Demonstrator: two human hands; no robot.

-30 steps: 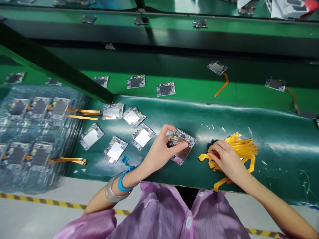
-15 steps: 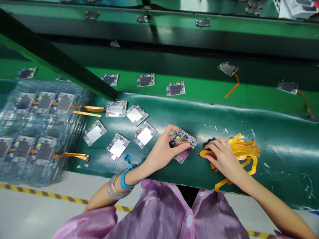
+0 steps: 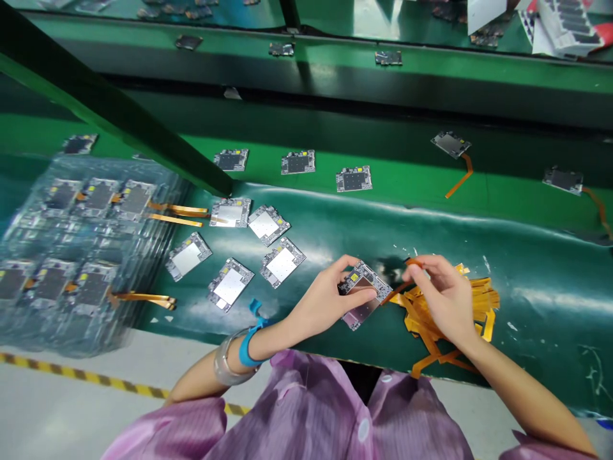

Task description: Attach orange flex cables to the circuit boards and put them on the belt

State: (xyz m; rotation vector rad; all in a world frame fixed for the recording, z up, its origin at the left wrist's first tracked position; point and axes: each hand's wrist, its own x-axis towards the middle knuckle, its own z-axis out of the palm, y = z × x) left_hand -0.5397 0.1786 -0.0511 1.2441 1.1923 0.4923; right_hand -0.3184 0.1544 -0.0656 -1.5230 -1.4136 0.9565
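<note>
My left hand (image 3: 322, 303) grips a small circuit board (image 3: 364, 295) with a shiny metal shield, held tilted just above the dark green mat (image 3: 479, 243). My right hand (image 3: 443, 295) pinches one orange flex ribbon (image 3: 401, 286) near its end, and the ribbon's tip reaches the board's right edge. Under and behind that hand lies a loose pile of orange flex ribbons (image 3: 481, 300). A blue wrist strap (image 3: 249, 338) circles my left wrist.
Several loose boards (image 3: 230, 284) lie on the mat to the left. Clear plastic trays (image 3: 81, 255) holding boards with ribbons are stacked at far left. More boards (image 3: 353, 179) ride the green conveyor behind. A dark green beam (image 3: 115, 118) crosses the upper left.
My right hand has lifted off the ribbon pile with one ribbon and moved left to the board. The left hand has kept hold of the board.
</note>
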